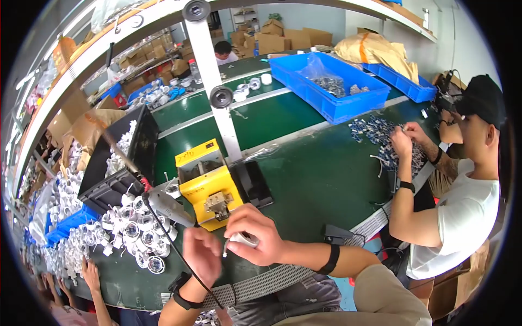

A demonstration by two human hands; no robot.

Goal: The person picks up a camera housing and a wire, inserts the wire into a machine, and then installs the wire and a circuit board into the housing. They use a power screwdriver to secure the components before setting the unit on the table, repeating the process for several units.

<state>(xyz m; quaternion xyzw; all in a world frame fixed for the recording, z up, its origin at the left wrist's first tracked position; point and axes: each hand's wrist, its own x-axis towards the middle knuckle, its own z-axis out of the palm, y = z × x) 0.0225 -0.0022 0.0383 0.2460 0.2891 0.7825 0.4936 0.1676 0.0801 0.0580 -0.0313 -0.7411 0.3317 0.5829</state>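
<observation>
My right hand [254, 234] is closed on a small white plastic housing [244, 239], held just in front of a yellow bench machine [209, 187]. A short thin wire with a pale tip [225, 249] hangs from that housing, towards my left hand. My left hand [202, 255] is close beside it, fingers curled and smeared by motion, so whether they pinch anything is unclear. The machine has a small metal fixture [218, 205] on its front. Left of it lies a grey handheld tool [171, 204], with a dark cable running past my left wrist.
A heap of white ring-shaped housings [142, 231] spreads at the left, beside a black crate [109, 190]. A blue bin [331, 111] stands at the back. On the right, a co-worker [454, 209] handles parts over a pile of small blue-and-white pieces [380, 138]. A white post [225, 127] rises behind the machine.
</observation>
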